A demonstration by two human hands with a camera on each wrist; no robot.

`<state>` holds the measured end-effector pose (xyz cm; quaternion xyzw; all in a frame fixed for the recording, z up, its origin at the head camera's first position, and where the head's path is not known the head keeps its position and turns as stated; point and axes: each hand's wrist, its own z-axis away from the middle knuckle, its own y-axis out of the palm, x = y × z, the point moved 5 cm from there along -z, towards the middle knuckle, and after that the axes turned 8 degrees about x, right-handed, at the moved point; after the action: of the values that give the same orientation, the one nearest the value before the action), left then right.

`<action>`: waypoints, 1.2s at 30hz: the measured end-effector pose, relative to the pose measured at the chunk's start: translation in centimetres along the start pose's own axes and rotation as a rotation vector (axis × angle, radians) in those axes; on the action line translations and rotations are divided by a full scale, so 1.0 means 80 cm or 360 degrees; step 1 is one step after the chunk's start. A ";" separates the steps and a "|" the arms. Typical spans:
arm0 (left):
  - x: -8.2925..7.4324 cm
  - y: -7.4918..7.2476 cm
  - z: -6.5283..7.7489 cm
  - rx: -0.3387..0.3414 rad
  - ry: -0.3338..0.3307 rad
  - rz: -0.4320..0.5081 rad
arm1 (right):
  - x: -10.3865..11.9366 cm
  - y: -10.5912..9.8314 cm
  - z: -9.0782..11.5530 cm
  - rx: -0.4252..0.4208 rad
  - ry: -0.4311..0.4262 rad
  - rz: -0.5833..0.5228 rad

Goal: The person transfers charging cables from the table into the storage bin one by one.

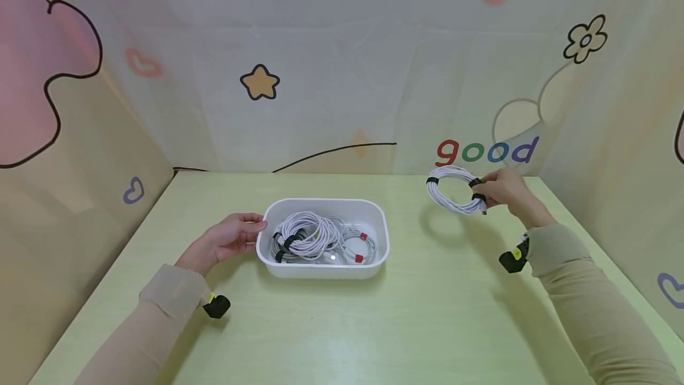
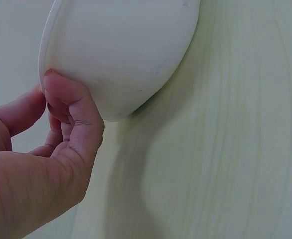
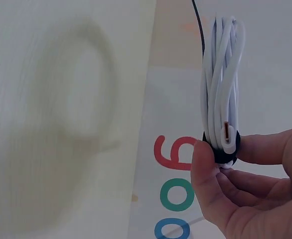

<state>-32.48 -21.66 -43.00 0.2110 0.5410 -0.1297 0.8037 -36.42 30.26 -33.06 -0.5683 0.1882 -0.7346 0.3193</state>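
Note:
My right hand [image 1: 501, 188] pinches a coiled white cable [image 1: 439, 193] by its right side, above the table at the back right. Black straps bind the coil, and its plug end [image 3: 228, 137] shows beside the thumb in the right wrist view. At the middle of the table stands a white plastic bin [image 1: 323, 271]. My left hand [image 1: 235, 236] grips the bin's left rim between thumb and index finger, as the left wrist view shows. Inside the bin lie a large white coil [image 1: 312, 233], a grey coil with black straps [image 1: 291, 254] and a thinner cable with red ties [image 1: 359, 258].
The pale yellow-green table [image 1: 342, 337] meets a printed cloth backdrop [image 1: 331, 46] at the back and both sides. A small black camera [image 1: 217, 306] sits on the left wrist, another black camera [image 1: 514, 260] on the right.

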 end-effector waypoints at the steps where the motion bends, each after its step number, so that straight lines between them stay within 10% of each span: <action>1: 0.000 0.000 0.000 0.0002 0.0001 0.0000 | 0.003 0.002 0.000 0.0006 -0.0009 0.0001; 36: -0.001 0.000 0.000 -0.0026 -0.0027 -0.0010 | 0.112 0.087 0.008 0.0124 -0.0234 0.0134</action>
<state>-32.53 -21.68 -42.97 0.2018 0.5358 -0.1296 0.8096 -35.42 19.19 -30.93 -0.5995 0.1591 -0.6836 0.3846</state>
